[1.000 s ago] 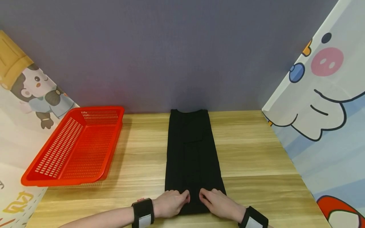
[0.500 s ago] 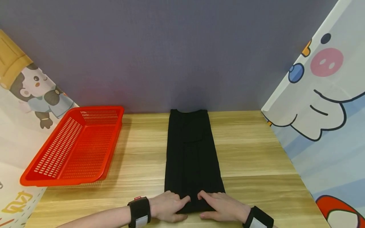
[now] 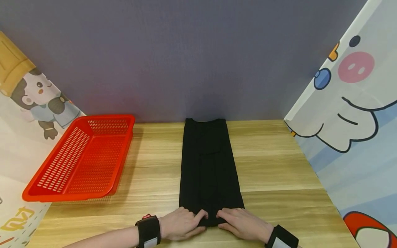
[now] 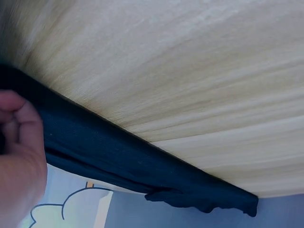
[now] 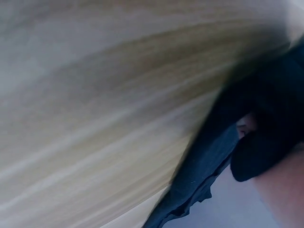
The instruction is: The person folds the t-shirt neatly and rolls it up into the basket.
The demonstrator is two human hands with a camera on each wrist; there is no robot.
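Pinching the near edge of the black cloth, our left hand and right hand clamp it with curled fingers, paired apparently so we hold it even.

A wide black wristband wraps the left wrist, with a small red tag bearing pale lettering, too small to read, on its upper edge and a pale grey patch lower down. A matching black band circles the right wrist, carrying a similar light panel. The left forearm is bare.
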